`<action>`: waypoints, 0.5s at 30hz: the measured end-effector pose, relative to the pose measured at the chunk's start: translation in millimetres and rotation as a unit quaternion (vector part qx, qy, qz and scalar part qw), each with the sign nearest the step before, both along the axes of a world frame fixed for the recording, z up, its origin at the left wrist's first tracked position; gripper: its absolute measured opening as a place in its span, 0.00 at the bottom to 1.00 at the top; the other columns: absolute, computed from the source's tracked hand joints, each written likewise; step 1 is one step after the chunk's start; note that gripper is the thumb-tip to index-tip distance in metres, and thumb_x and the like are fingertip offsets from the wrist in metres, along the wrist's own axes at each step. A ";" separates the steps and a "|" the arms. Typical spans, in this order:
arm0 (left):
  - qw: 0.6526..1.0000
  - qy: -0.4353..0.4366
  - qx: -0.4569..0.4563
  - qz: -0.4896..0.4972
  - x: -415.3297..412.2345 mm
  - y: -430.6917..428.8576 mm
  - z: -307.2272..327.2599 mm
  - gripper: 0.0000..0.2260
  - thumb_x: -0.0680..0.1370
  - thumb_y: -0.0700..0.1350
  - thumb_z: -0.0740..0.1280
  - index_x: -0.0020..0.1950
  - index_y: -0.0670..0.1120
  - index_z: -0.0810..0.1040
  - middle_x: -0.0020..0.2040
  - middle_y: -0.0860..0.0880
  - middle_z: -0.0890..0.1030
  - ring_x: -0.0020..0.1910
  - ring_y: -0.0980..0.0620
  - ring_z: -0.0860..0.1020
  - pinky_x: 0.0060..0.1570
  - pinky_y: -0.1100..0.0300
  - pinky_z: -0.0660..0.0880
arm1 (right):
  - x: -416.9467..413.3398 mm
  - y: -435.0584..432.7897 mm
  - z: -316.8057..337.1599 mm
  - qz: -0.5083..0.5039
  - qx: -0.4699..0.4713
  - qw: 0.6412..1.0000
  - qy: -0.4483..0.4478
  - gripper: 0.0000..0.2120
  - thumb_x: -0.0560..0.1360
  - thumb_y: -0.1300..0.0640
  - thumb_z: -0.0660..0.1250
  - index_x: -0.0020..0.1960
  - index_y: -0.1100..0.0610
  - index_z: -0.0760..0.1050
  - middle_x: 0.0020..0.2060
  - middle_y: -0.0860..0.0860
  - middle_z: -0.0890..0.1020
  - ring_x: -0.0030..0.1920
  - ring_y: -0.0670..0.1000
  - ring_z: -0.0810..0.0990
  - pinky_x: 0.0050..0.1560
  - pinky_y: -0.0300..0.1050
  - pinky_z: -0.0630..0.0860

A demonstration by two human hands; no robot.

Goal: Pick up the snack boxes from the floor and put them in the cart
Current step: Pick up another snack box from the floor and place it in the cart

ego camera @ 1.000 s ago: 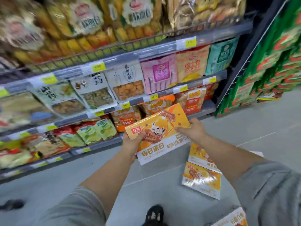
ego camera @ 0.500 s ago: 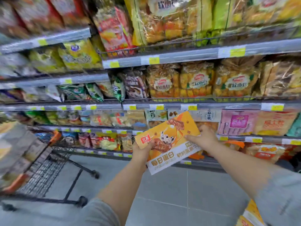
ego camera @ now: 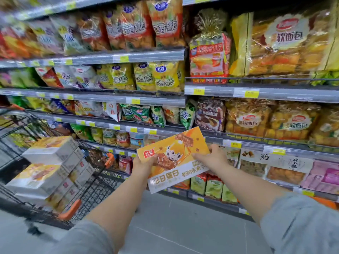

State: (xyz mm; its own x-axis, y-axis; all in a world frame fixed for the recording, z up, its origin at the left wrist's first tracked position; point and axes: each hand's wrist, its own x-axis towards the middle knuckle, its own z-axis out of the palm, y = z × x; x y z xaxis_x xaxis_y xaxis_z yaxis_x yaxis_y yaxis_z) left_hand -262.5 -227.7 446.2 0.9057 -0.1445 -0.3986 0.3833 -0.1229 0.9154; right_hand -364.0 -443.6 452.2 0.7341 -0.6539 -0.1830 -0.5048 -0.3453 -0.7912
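Supermarket snack shelves behind, left hand (ego camera: 145,165) and right hand (ego camera: 213,158) grip one snack box (ego camera: 174,158) at center, cart (ego camera: 95,184) at 9 o'clock already stacked with boxes (ego camera: 49,169), drop-in pending.

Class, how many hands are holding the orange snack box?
2. The left grip holds the snack box at its lower-left end. The right grip holds its right edge. Both are in plain view.

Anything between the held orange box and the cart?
Nothing visible in the gap. The orange-and-white cardboard snack box, gripped by left hand and right hand, sits right of the black wire shopping cart; stacked snack boxes fill much of its basket.
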 end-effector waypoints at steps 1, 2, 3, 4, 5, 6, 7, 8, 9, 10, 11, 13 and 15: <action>1.000 -0.006 0.001 0.004 15.7 17.2 4.8 0.25 0.70 0.53 0.75 0.64 0.51 0.70 0.56 0.46 0.80 0.51 0.42 0.81 0.54 0.39 0.77 | 17.2 16.0 4.0 0.004 0.002 1.000 -0.009 0.32 0.68 0.40 0.73 0.64 0.57 0.68 0.51 0.51 0.74 0.48 0.52 0.71 0.48 0.47 0.71; 1.000 -0.016 0.008 0.005 27.4 31.0 10.1 0.24 0.70 0.53 0.74 0.63 0.50 0.70 0.55 0.46 0.80 0.52 0.43 0.80 0.55 0.40 0.76 | 29.7 29.0 7.3 0.006 0.005 1.000 -0.016 0.32 0.69 0.40 0.73 0.64 0.57 0.68 0.51 0.51 0.74 0.48 0.52 0.72 0.48 0.46 0.70; 1.000 -0.022 0.015 0.006 36.6 44.3 15.7 0.24 0.71 0.54 0.74 0.62 0.50 0.71 0.54 0.47 0.80 0.52 0.43 0.80 0.56 0.41 0.76 | 42.2 40.6 8.0 0.007 0.009 1.000 -0.021 0.33 0.69 0.40 0.73 0.65 0.57 0.68 0.53 0.51 0.75 0.50 0.53 0.74 0.48 0.46 0.70; 0.999 -0.027 0.015 0.010 48.1 61.6 20.6 0.23 0.70 0.54 0.74 0.60 0.49 0.71 0.53 0.47 0.80 0.51 0.44 0.80 0.56 0.42 0.77 | 56.8 56.0 11.0 0.014 0.005 1.000 -0.021 0.33 0.68 0.39 0.72 0.64 0.57 0.69 0.55 0.51 0.76 0.51 0.54 0.75 0.48 0.47 0.71; 0.999 -0.034 0.014 0.012 59.3 79.8 23.8 0.24 0.69 0.55 0.75 0.59 0.49 0.72 0.53 0.47 0.81 0.51 0.43 0.80 0.55 0.41 0.77 | 72.1 70.3 12.2 0.020 0.004 1.000 -0.016 0.33 0.67 0.37 0.72 0.63 0.56 0.69 0.56 0.52 0.77 0.51 0.55 0.76 0.48 0.47 0.73; 0.999 -0.040 0.013 0.008 66.7 91.5 25.0 0.25 0.67 0.56 0.75 0.59 0.49 0.74 0.53 0.46 0.82 0.51 0.43 0.81 0.55 0.41 0.78 | 81.1 80.4 13.0 0.024 0.005 1.000 -0.011 0.33 0.66 0.36 0.72 0.62 0.55 0.68 0.55 0.52 0.77 0.50 0.54 0.76 0.48 0.49 0.74; 0.999 -0.048 0.009 0.010 75.8 110.1 29.5 0.25 0.67 0.56 0.76 0.59 0.49 0.75 0.53 0.45 0.83 0.50 0.43 0.82 0.55 0.40 0.78 | 97.4 96.3 16.0 0.033 0.007 0.999 -0.011 0.34 0.66 0.36 0.72 0.62 0.55 0.67 0.53 0.52 0.76 0.48 0.54 0.76 0.48 0.50 0.75; 0.998 -0.054 0.006 0.010 81.1 119.7 30.7 0.24 0.68 0.55 0.75 0.60 0.48 0.75 0.53 0.45 0.83 0.51 0.43 0.82 0.55 0.41 0.78 | 104.4 104.6 17.1 0.035 0.013 0.999 -0.008 0.35 0.66 0.36 0.72 0.63 0.55 0.66 0.51 0.50 0.75 0.48 0.54 0.75 0.49 0.51 0.75; 0.998 -0.056 0.006 0.022 88.3 132.7 32.5 0.23 0.69 0.55 0.75 0.60 0.48 0.75 0.53 0.46 0.83 0.51 0.43 0.82 0.55 0.42 0.78 | 116.0 115.5 19.9 0.042 0.016 0.999 -0.011 0.36 0.66 0.36 0.72 0.64 0.55 0.66 0.50 0.50 0.74 0.47 0.53 0.75 0.48 0.50 0.75; 0.998 -0.055 0.009 0.037 94.8 143.5 33.1 0.24 0.68 0.55 0.75 0.61 0.49 0.75 0.53 0.46 0.83 0.51 0.43 0.82 0.55 0.43 0.78 | 125.3 125.0 22.1 0.051 0.017 0.999 -0.009 0.35 0.66 0.36 0.72 0.64 0.55 0.66 0.50 0.50 0.75 0.46 0.53 0.75 0.47 0.49 0.74; 0.997 -0.045 0.002 0.057 102.8 158.1 34.8 0.27 0.66 0.56 0.76 0.61 0.49 0.74 0.53 0.46 0.83 0.51 0.43 0.82 0.54 0.42 0.79 | 139.0 137.7 24.0 0.064 0.021 0.998 -0.006 0.35 0.66 0.37 0.73 0.64 0.55 0.67 0.51 0.51 0.75 0.47 0.53 0.76 0.46 0.48 0.74; 0.996 -0.034 -0.015 0.086 118.7 180.8 34.3 0.32 0.62 0.57 0.77 0.62 0.49 0.72 0.53 0.45 0.83 0.50 0.41 0.82 0.53 0.40 0.79 | 161.2 160.7 29.5 0.090 0.015 0.996 -0.002 0.36 0.64 0.35 0.73 0.64 0.54 0.67 0.56 0.53 0.76 0.49 0.54 0.77 0.49 0.50 0.75; 0.994 -0.029 -0.014 0.107 131.7 200.6 36.2 0.25 0.66 0.55 0.77 0.58 0.49 0.74 0.53 0.44 0.83 0.50 0.40 0.83 0.53 0.39 0.78 | 186.7 179.9 30.1 0.103 0.015 0.995 -0.003 0.38 0.62 0.35 0.73 0.64 0.53 0.67 0.58 0.54 0.77 0.53 0.56 0.78 0.55 0.54 0.77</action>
